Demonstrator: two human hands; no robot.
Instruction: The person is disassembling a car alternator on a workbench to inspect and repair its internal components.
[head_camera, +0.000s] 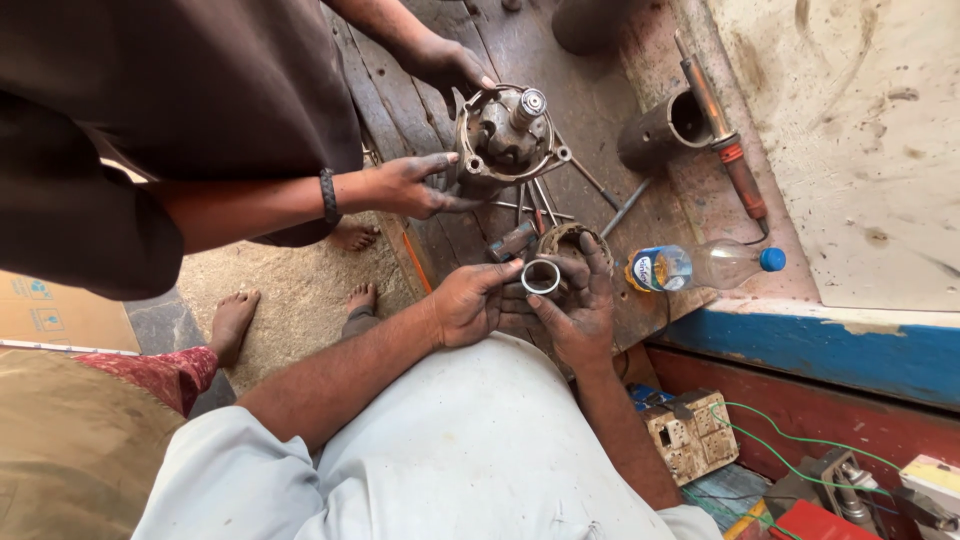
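Between both hands I hold a small shiny metal ring (541, 277). My left hand (468, 303) pinches its left side and my right hand (578, 305) grips its right side. The right fingers also rest against a round rusty metal part (563, 238) lying on the wooden bench (590, 95). Across from me a person in a dark shirt holds a greasy round motor housing (505, 130) with a shaft sticking up. One of that person's hands (418, 186) is at its near side and the other (450, 65) at its far side.
A plastic bottle with a blue cap (705, 265) lies right of my hands. A short metal pipe (660, 128) and an orange-handled tool (735, 160) lie further back. Loose rods (545, 205) lie under the housing. A dusty socket board (690, 432) and green wires sit lower right. Bare feet (232, 318) stand left.
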